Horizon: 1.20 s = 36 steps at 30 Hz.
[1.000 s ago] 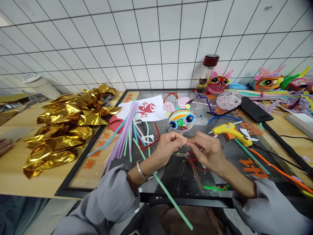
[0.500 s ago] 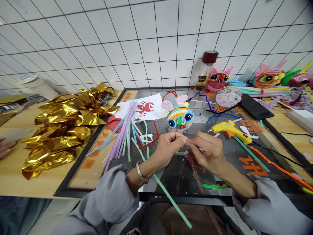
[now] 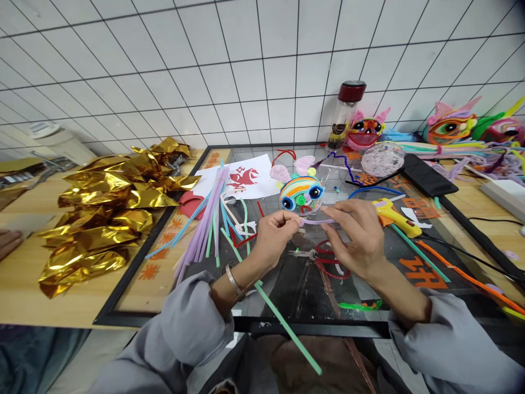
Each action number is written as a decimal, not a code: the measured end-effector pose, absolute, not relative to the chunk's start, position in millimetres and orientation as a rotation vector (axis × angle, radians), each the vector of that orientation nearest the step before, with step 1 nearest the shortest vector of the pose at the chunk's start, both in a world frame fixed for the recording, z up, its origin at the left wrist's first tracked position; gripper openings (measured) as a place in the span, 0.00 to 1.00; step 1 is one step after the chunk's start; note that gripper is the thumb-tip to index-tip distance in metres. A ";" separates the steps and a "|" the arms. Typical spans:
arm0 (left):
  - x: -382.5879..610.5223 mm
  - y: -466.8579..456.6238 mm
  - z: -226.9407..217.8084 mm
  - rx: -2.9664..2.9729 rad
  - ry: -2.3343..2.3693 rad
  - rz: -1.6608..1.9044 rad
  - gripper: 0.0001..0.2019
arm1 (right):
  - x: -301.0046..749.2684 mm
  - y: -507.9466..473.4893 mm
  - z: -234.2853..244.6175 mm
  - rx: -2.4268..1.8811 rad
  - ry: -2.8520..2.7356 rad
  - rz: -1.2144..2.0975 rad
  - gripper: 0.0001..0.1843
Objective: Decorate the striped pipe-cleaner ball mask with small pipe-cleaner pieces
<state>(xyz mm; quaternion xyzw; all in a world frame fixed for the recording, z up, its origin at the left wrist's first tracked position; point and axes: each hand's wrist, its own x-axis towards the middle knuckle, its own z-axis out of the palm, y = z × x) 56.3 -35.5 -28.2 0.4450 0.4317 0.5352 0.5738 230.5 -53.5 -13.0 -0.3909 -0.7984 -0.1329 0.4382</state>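
Observation:
My left hand [image 3: 274, 235] is closed in a pinch on one end of a pale purple pipe cleaner [image 3: 316, 221]. My right hand [image 3: 356, 236] holds the other end, its fingers loosely curled over it. The pipe cleaner spans the gap between the hands, just in front of a striped pipe-cleaner animal head [image 3: 302, 192] with blue eyes and pink ears. Red-handled scissors [image 3: 324, 257] lie on the glass mat [image 3: 295, 290] under my hands.
A yellow glue gun [image 3: 394, 216] lies right of my right hand. A bundle of purple, blue and green pipe cleaners [image 3: 205, 224] and crumpled gold foil [image 3: 110, 208] lie to the left. A long green pipe cleaner [image 3: 287, 323] overhangs the front edge. Another person's hand [image 3: 8, 241] rests at the far left.
My hands have moved apart and lifted toward the animal head, so a stretch of the purple pipe cleaner now shows between them. The scissors below are uncovered.

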 end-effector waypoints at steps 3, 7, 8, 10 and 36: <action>55.1 -34.0 -25.9 0.995 1.009 1.287 0.06 | 233.9 -62.2 -4.1 -0.914 -2.012 -0.361 0.08; 53.3 -30.8 -22.2 0.913 0.940 1.339 0.08 | 240.3 -70.2 -2.6 -1.085 -2.455 0.102 0.04; 52.8 -30.0 -21.3 0.900 0.922 1.342 0.09 | 242.4 -70.2 -4.8 -1.188 -2.565 0.187 0.05; 52.2 -29.0 -19.8 0.888 0.890 1.340 0.11 | 246.2 -68.5 -11.2 -1.329 -2.707 0.277 0.10; 43.1 -27.5 -13.8 0.653 0.655 1.221 0.16 | 249.4 -62.2 -11.3 -1.188 -1.853 0.975 0.20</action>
